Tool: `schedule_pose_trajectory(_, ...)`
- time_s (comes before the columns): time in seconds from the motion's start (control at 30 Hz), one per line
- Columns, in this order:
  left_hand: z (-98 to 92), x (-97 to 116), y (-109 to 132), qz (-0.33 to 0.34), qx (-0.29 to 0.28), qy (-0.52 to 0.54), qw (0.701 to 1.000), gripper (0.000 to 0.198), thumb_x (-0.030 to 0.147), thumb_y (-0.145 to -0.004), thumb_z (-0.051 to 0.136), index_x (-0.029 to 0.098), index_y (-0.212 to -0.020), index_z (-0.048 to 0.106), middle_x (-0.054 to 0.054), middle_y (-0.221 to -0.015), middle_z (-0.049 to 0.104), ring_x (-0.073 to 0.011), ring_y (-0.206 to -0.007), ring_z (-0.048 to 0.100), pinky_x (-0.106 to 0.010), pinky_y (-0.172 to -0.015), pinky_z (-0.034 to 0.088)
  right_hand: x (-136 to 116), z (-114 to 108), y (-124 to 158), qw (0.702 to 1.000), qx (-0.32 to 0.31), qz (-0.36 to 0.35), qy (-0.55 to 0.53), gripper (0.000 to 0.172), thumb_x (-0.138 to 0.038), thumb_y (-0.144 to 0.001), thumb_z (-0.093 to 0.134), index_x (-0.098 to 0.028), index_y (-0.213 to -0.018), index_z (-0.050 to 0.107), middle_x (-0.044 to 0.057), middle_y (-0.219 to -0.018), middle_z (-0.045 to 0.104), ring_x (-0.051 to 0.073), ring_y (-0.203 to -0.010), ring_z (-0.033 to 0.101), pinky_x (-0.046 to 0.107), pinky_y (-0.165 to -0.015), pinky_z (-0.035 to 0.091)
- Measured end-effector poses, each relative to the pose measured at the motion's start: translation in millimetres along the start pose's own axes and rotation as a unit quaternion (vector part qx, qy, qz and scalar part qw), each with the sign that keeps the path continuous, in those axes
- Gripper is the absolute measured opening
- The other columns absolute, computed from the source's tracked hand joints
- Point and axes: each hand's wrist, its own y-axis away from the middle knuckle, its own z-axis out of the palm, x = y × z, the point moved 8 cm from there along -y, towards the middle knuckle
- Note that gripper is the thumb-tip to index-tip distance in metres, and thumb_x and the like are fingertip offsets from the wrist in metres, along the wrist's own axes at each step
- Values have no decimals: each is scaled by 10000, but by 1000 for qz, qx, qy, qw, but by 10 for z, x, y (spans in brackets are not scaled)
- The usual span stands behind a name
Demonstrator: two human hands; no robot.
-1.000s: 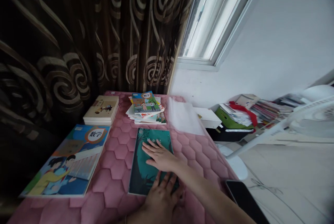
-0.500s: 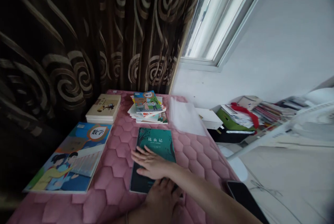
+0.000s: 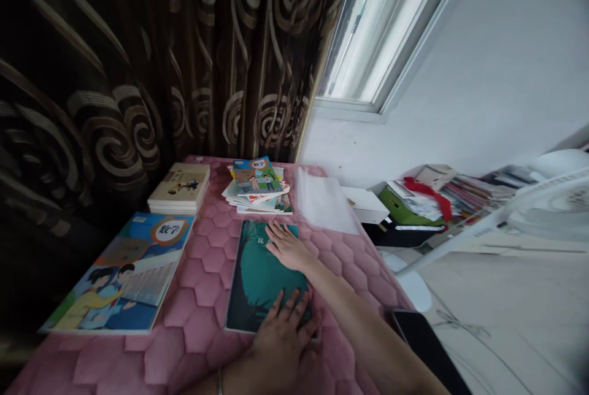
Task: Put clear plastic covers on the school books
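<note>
A dark teal book point(image 3: 257, 275) with white characters near its top lies flat and closed on the pink quilted table cover point(image 3: 202, 297). My right hand point(image 3: 289, 248) rests on the upper right of its front cover, fingers outstretched, hiding part of the title. On the lower right of the same cover lies my left hand point(image 3: 284, 329), fingers spread, a thin bracelet at its wrist. Neither hand grips anything.
To the left lies a blue math textbook point(image 3: 133, 278), with a stack of beige books point(image 3: 179, 189) behind it. Several colourful books point(image 3: 257, 186) are piled near the curtain point(image 3: 193, 64), beside clear plastic sheets point(image 3: 326, 202). A dark phone-like slab point(image 3: 427, 346) sits at the right edge.
My right hand has slid from the middle of the cover up to its upper right. My left hand's fingers, partly covered before, now show spread on the lower cover.
</note>
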Motion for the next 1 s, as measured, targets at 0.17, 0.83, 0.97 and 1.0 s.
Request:
schedule_pose_trajectory(0.17,-1,23,-7,5,20,-5,1000,693,467,-932,448,293,-1523,131,-71,-1596,165,-275,-1451,200,-495,-1169,132,-121,37,494,999,17,-50,-14,532,-422,-1012,282,-203,-1496,271,61,-1558,233,200,-1447,183,467,-1185,201)
schedule_pose_trajectory(0.83,-329,-511,864,-152,163,-188,956,679,309,-924,415,208,-1530,125,-49,-1529,372,-200,-1349,413,-330,-1016,423,-811,210,1156,994,72,77,-8,554,-405,-996,287,-166,-1495,295,56,-1561,224,240,-1440,215,457,-1171,252)
schedule_pose_trajectory(0.97,-371,-533,841,-157,155,-158,963,584,305,-927,412,218,-1491,291,-46,-1513,405,-196,-1344,414,-336,-1036,410,-490,206,1406,981,79,172,-46,552,-402,-984,295,-150,-1472,358,80,-1560,250,259,-1431,246,465,-1150,291)
schedule_pose_trajectory(1.0,-400,-578,818,-176,150,-141,963,533,303,-931,405,229,-1458,364,-47,-1492,437,-201,-1323,438,-348,-1029,417,-396,191,1420,977,90,186,-61,542,-386,-974,313,-141,-1449,403,91,-1558,264,266,-1425,266,457,-1141,307)
